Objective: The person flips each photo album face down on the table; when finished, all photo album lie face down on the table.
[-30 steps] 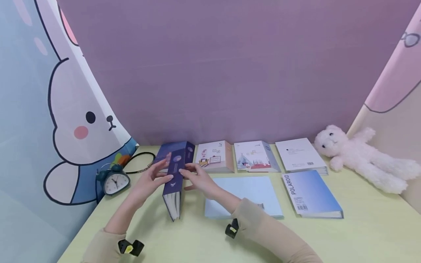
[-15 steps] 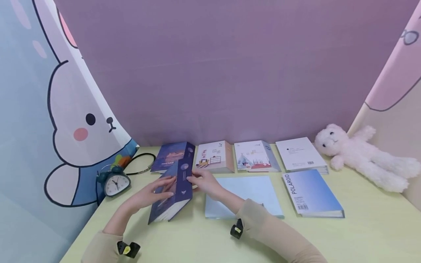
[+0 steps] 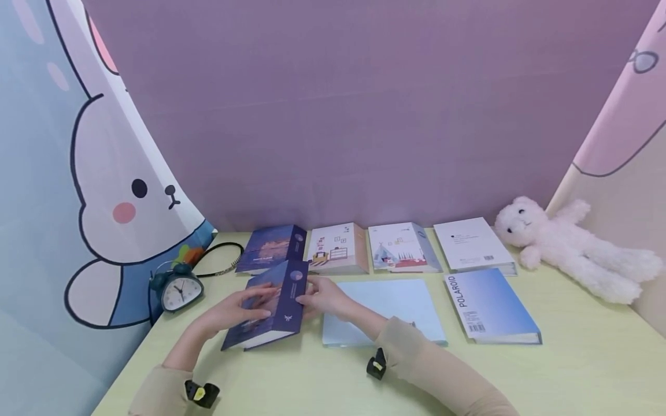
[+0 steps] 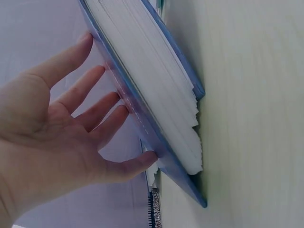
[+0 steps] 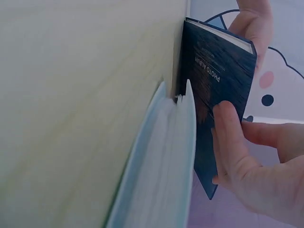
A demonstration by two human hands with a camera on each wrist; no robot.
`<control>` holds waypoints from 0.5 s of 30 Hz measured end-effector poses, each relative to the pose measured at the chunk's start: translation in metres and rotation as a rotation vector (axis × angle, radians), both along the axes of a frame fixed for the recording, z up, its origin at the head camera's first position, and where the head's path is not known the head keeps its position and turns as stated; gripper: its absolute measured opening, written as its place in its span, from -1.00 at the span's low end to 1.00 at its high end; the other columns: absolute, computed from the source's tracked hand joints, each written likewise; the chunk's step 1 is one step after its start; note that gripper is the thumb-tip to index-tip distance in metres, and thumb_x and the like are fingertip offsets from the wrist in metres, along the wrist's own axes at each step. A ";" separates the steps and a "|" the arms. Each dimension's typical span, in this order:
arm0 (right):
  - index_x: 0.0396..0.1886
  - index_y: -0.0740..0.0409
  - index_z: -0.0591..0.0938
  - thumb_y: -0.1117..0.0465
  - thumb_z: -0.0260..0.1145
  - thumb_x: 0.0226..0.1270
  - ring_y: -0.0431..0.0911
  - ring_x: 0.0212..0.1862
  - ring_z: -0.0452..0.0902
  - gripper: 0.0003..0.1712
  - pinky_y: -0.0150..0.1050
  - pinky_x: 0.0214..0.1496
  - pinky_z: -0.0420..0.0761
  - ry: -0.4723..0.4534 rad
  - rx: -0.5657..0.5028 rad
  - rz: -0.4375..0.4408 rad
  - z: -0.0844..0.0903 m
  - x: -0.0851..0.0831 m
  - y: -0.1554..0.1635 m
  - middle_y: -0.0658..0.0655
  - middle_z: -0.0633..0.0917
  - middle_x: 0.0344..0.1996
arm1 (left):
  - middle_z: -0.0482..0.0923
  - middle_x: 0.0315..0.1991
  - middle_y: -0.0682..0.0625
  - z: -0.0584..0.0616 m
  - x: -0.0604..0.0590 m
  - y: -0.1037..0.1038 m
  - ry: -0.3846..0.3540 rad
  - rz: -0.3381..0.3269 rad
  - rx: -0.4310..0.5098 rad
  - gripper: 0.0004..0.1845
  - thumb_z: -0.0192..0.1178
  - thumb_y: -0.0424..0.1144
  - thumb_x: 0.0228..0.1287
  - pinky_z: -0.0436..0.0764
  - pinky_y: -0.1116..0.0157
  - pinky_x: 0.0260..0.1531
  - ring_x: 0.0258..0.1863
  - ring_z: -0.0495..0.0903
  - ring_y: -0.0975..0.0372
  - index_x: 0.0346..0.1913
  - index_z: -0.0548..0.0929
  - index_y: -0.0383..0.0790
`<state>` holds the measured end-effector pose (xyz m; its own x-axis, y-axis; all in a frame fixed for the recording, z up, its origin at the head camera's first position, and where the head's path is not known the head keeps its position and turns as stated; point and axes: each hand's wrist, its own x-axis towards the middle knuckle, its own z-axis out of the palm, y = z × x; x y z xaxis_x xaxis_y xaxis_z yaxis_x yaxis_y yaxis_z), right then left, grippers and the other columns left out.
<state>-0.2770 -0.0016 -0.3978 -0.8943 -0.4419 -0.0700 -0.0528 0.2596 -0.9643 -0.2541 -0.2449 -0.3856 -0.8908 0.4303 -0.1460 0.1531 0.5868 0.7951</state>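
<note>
A dark blue photo album (image 3: 270,306) lies tilted at the front left of the green table (image 3: 572,364), cover up and spine to the right, one edge still lifted. My left hand (image 3: 244,305) presses straight fingers flat against its cover. In the left wrist view the left hand (image 4: 109,114) leans on the album (image 4: 156,90) beside its white pages. My right hand (image 3: 318,297) rests its fingers along the spine. The right wrist view shows the right hand (image 5: 237,147) on the spine of the album (image 5: 213,85), printed PHOTO ALBUM, with a light blue album (image 5: 166,161) just beside it.
Along the back stand a second dark album (image 3: 270,247), two illustrated albums (image 3: 338,249) (image 3: 403,248) and a white one (image 3: 473,245). A light blue album (image 3: 387,312) and a POLAROID album (image 3: 491,306) lie in front. Alarm clock (image 3: 174,289), headband (image 3: 221,258), plush bear (image 3: 567,248).
The dark album stood upright on its edge; it has tipped leftward and down until nearly flat. Both hands followed it down, the left on the cover, the right at the spine.
</note>
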 end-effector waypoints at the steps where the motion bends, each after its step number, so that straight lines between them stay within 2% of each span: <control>1: 0.33 0.26 0.33 0.32 0.29 0.23 0.04 -0.44 0.69 -0.34 -0.17 -0.30 0.70 -0.015 -0.010 0.007 0.001 0.000 0.000 0.17 0.62 -0.36 | 0.00 0.47 -0.20 0.000 0.000 0.000 0.008 0.000 -0.003 -0.36 0.21 -0.01 0.23 0.18 -0.25 0.24 0.41 0.01 -0.19 0.36 0.34 -0.04; 8: 0.34 0.36 0.27 0.32 0.31 0.20 0.08 -0.36 0.68 -0.28 -0.09 -0.20 0.69 -0.038 -0.026 0.042 0.004 0.005 0.002 0.28 0.55 -0.12 | 0.12 0.43 -0.20 -0.002 -0.003 -0.002 0.031 0.062 -0.034 -0.36 0.25 0.02 0.19 0.19 -0.27 0.23 0.40 0.03 -0.21 0.31 0.40 -0.10; 11: 0.31 0.39 0.29 0.31 0.35 0.16 0.07 -0.37 0.67 -0.26 -0.07 -0.18 0.68 -0.037 -0.015 0.057 0.003 0.007 0.003 0.28 0.54 -0.11 | 0.17 0.42 -0.16 -0.004 -0.003 -0.005 0.018 0.073 -0.021 -0.40 0.24 0.00 0.20 0.18 -0.26 0.24 0.40 0.04 -0.18 0.29 0.43 -0.11; 15: 0.27 0.33 0.37 0.23 0.40 0.12 0.08 -0.36 0.65 -0.28 -0.07 -0.22 0.68 -0.032 0.064 0.071 0.000 0.008 0.004 0.25 0.56 -0.11 | 0.20 0.41 -0.13 -0.007 -0.003 -0.008 -0.010 0.060 0.010 -0.43 0.22 -0.02 0.23 0.21 -0.21 0.25 0.40 0.07 -0.15 0.28 0.44 -0.11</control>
<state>-0.2691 0.0026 -0.3974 -0.8577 -0.4981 -0.1278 -0.0431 0.3174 -0.9473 -0.2574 -0.2532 -0.3927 -0.9134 0.3779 -0.1515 0.1098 0.5870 0.8021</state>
